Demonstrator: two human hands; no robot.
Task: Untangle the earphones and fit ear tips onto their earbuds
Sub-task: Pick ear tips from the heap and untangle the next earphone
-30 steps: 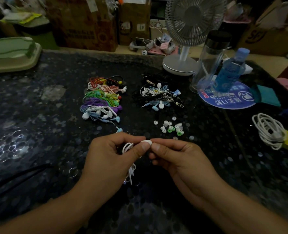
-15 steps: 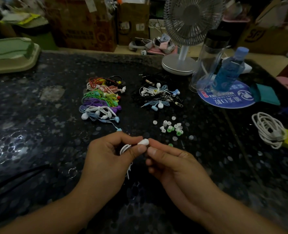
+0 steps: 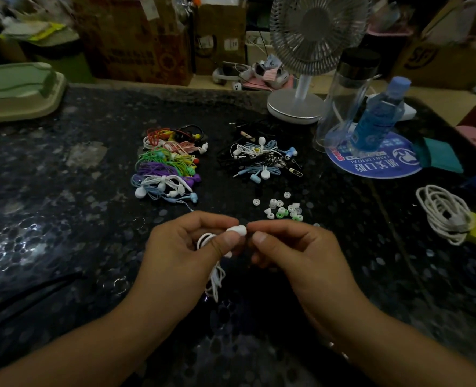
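My left hand (image 3: 186, 252) pinches a white earbud (image 3: 238, 229) between thumb and forefinger. Its bundled white cable (image 3: 215, 277) hangs from that hand toward the table. My right hand (image 3: 295, 252) sits just right of the earbud, with thumb and forefinger pinched at its tip; whether an ear tip is between them I cannot tell. Loose white and green ear tips (image 3: 282, 209) lie scattered just beyond my hands. A row of bundled coloured earphones (image 3: 167, 166) lies at the centre left. A tangled pile of black, white and blue earphones (image 3: 260, 160) lies at the centre.
A desk fan (image 3: 301, 65), a clear glass bottle (image 3: 342, 99) and a blue bottle (image 3: 376, 118) on a round blue mat stand at the back right. A coiled white cable (image 3: 443, 213) lies right. A green tray (image 3: 16, 93) sits far left.
Both hands have stayed close together at the earbud, with small finger shifts. The earbud now shows more clearly above my left thumb.
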